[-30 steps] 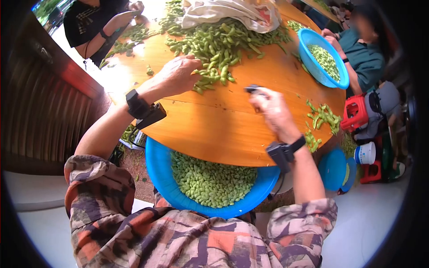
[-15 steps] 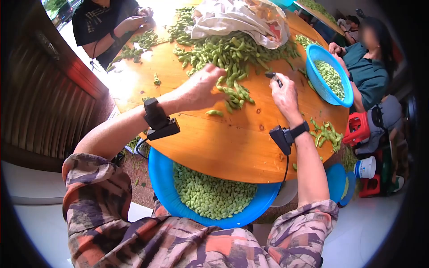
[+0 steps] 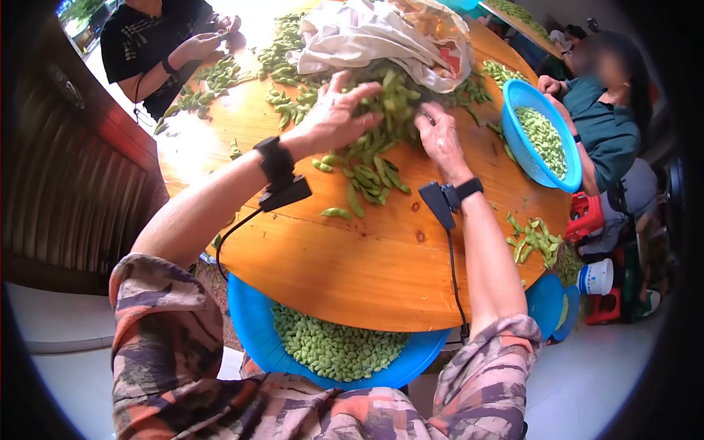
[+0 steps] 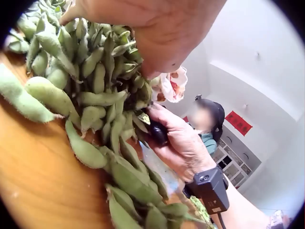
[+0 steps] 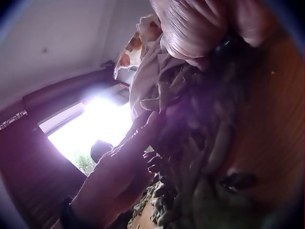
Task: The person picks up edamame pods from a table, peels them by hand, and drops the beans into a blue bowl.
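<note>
Centre: loose pods (image 3: 356, 199) on desk (image 3: 315, 257), long axes mixed, nearside of left grip (image 3: 334, 121), farther from right grip (image 3: 444, 143). Upper centre: left grip spread apart, left of piled pods (image 3: 392, 92); right grip clamped on black object (image 4: 158, 133), right of them. White cloth (image 3: 359, 37) beyond.

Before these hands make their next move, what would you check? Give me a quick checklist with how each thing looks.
1. Pods within reach: ok, both hands are at the pile.
2. Left hand fingers spread: ok; whether it has caught a pod, cannot tell.
3. Dark tool in the right hand: ok.
4. Tool's tip in plain sight: not ok, pods and fingers hide it.
5. Blue basin at the near table edge: ok, with beans inside.
6. All pods in the pile: not ok, one lies apart.
</note>
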